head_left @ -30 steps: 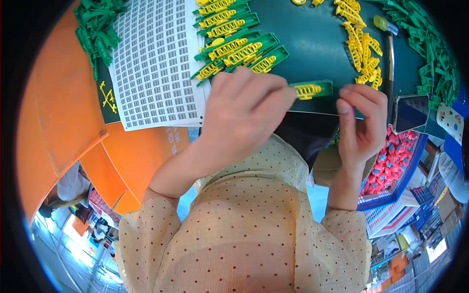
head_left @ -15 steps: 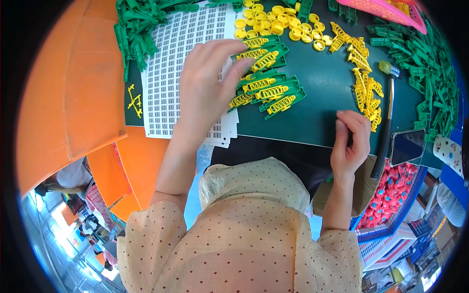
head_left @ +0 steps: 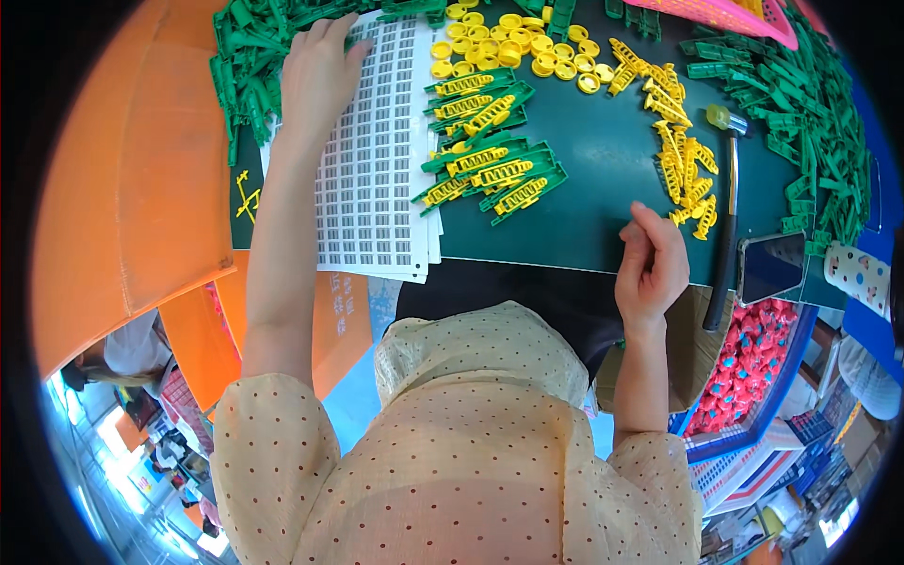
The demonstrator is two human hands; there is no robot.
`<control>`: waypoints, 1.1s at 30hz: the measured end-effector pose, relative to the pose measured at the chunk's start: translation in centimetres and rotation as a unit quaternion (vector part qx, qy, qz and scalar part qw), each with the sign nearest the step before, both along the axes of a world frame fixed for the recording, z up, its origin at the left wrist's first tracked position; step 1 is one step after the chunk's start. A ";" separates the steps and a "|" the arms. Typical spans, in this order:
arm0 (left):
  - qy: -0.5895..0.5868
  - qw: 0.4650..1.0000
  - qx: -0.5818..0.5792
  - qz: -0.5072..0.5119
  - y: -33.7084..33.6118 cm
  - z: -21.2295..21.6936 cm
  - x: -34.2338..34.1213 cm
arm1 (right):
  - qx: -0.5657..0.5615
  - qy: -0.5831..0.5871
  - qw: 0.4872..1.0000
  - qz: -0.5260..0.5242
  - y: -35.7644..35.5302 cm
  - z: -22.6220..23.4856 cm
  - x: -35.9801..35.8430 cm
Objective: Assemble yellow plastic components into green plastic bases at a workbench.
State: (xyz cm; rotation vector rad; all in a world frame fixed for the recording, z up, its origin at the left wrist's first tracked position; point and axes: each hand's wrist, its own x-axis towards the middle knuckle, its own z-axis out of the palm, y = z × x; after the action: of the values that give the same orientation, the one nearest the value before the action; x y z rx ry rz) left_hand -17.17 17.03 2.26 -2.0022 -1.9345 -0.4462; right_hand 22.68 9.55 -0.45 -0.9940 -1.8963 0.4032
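Over the far part of the printed white sheets (head_left: pixel 377 188), my left hand (head_left: pixel 318 80) reaches to the edge of a heap of green plastic parts (head_left: pixel 247 89). Its thumb stands apart from the fingers, and I see nothing held. My right hand (head_left: pixel 654 264) is loosely curled at the table's near edge, thumb against the fingers, with nothing visible in it. Just right of the sheets lie several green pieces with yellow ladder-like inserts (head_left: pixel 502 172) on them, in two groups. Loose yellow ladder-like parts (head_left: pixel 692 174) lie beyond my right hand.
Round yellow caps (head_left: pixel 513 42) are scattered at the far middle of the green table (head_left: pixel 589 141). A small hammer (head_left: pixel 730 188) and a phone (head_left: pixel 772 266) lie on the right, beside another green heap (head_left: pixel 819 113). A pink basket (head_left: pixel 744 19) stands at the far right.
My left hand has moved from the green pieces with yellow inserts, away to the far left, up to the green heap. My right hand stays curled near the table edge.
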 end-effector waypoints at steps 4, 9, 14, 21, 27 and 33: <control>-0.085 0.996 -0.012 -0.009 -1.2 0.5 1.6 | 0.000 -0.002 1.000 -0.018 0.1 0.8 -0.4; -0.145 0.989 0.018 -0.016 -4.3 2.2 2.5 | -0.023 0.029 0.999 -0.035 0.3 1.4 0.0; -0.210 0.969 0.103 -0.079 -7.9 6.1 6.7 | 0.023 -0.208 0.962 -0.177 1.7 3.7 0.7; -0.265 0.897 -0.067 -0.347 -12.1 4.2 17.2 | -0.030 -0.293 0.937 -0.186 2.4 4.2 -0.4; -0.236 0.883 -0.111 -0.390 -11.5 1.6 20.2 | -0.021 -0.270 0.956 -0.113 2.6 4.2 -0.3; -0.263 0.903 -0.094 -0.325 -11.4 2.8 19.3 | -0.035 -0.196 0.978 -0.068 2.9 4.5 -0.1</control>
State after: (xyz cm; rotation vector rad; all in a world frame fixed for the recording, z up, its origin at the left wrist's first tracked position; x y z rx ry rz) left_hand 2.09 5.59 5.08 -2.8818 -1.5338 -1.0927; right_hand 22.59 12.43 4.03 -1.3184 -2.1556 0.2031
